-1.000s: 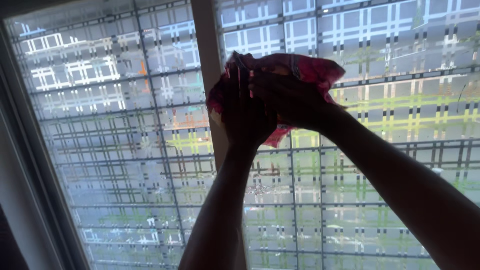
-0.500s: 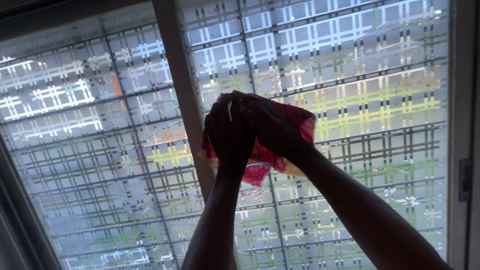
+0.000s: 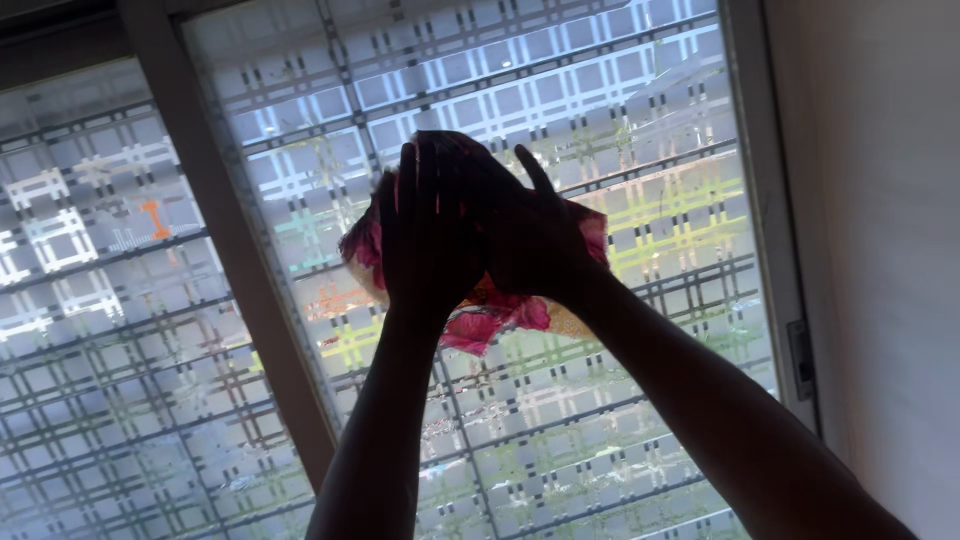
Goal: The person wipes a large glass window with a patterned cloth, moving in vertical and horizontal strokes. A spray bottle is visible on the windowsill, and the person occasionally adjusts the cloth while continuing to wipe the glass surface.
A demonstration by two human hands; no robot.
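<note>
Both my hands are up against the glass, dark against the light coming through. My left hand (image 3: 425, 235) lies flat with its fingers together and pointing to twelve o'clock, palm pressed onto the pink cloth (image 3: 480, 318). My right hand (image 3: 528, 232) sits just beside it at three o'clock, touching it, fingers spread a little and one finger sticking up toward one o'clock; it too bears down on the cloth rather than closing around it. Whether any fingertip curls into the fabric I cannot tell, since the hands show only as silhouettes.

That cloth is bunched between my palms and the window pane (image 3: 600, 400). Its crumpled edges show at nine o'clock of my left hand, at three o'clock of my right hand, and hanging out below both wrists at six o'clock, where a pale yellowish patch shows beside the pink.

Behind the cloth the pane is frosted and covered in a pattern of crossing lines and small squares, with blurred green, yellow and orange colour showing through. A pale upright frame bar (image 3: 230, 260) runs tilted at nine o'clock of my hands, with a second pane (image 3: 90, 300) of the same pattern beyond it. At three o'clock stands the window's side frame (image 3: 775, 200), carrying a small dark latch (image 3: 801, 358) low down, and past it a plain light wall (image 3: 890, 250).
</note>
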